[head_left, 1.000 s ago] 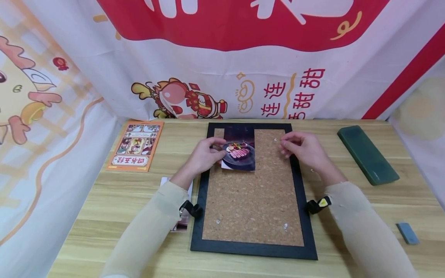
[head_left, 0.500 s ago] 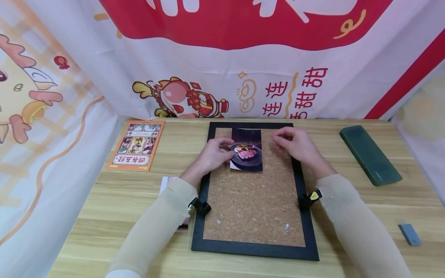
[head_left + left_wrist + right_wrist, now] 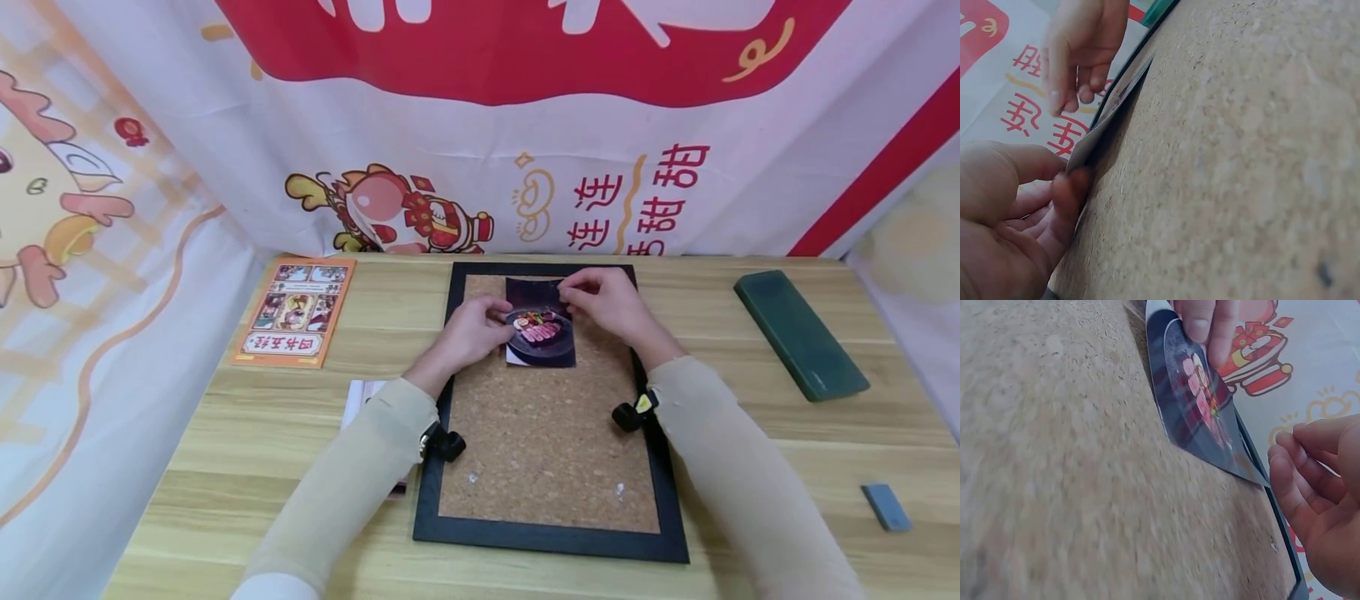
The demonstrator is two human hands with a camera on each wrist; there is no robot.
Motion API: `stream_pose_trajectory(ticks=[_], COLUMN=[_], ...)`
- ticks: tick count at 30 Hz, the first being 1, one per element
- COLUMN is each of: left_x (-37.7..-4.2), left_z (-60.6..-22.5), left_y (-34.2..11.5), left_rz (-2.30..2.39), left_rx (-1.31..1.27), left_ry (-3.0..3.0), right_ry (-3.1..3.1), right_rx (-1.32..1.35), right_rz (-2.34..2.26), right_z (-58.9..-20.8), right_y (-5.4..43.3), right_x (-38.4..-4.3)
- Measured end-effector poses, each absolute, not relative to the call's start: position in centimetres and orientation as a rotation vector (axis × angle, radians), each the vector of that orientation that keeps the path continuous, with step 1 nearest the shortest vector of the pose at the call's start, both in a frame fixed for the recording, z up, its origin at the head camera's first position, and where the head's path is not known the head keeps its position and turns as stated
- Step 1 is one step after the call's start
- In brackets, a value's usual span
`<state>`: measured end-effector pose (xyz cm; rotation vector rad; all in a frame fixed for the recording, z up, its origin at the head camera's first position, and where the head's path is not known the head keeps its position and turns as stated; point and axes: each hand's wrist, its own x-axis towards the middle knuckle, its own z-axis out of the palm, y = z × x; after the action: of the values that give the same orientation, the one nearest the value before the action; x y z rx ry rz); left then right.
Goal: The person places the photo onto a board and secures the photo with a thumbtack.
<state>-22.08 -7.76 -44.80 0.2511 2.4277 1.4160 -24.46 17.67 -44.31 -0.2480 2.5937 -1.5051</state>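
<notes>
A photo print [image 3: 543, 354] of sliced meat on a dark plate lies over the upper part of a black-framed cork board [image 3: 555, 442]. My left hand [image 3: 477, 329] pinches its left edge between thumb and finger; in the left wrist view the print tilts up off the cork. Close by the print's upper right corner is my right hand [image 3: 606, 304]. Its fingertips meet around a tiny clear thing, apparently a pushpin [image 3: 1292, 431], mostly hidden by the fingers. Clear pushpins also sit at the board's lower left [image 3: 472, 478] and lower right [image 3: 619, 489].
An orange printed booklet [image 3: 296, 312] lies to the left on the wooden table [image 3: 225, 450]. Pale sheets [image 3: 358, 400] show partly under the left forearm. On the right are a dark green case [image 3: 801, 333] and a small blue-grey block [image 3: 887, 507]. A printed cloth hangs behind.
My left hand has shifted the photo print to the right on the board. My right hand has moved left from the board's upper right to the print's upper right corner.
</notes>
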Motion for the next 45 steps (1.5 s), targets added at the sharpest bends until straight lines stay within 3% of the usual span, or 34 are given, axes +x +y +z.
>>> stream_pose_trajectory(ticks=[9,33,45], left_x=[-22.7,-22.8,-22.9], left_z=[-44.8,-44.8,-44.8], left_y=[-7.3,-7.4,-7.5], left_rz=[1.206,1.171,1.187], left_rx=[0.39,0.38,0.365], left_ry=[2.55,2.552,2.545], right_ry=[2.576,2.502,2.403], right_rx=[-0.226,-0.05,0.018], right_rz=[-1.446,-1.412,-1.436], right_z=[-44.0,-45.4,-44.4], right_y=[15.9,13.7,12.9], right_x=[-26.1,-28.6,-29.6])
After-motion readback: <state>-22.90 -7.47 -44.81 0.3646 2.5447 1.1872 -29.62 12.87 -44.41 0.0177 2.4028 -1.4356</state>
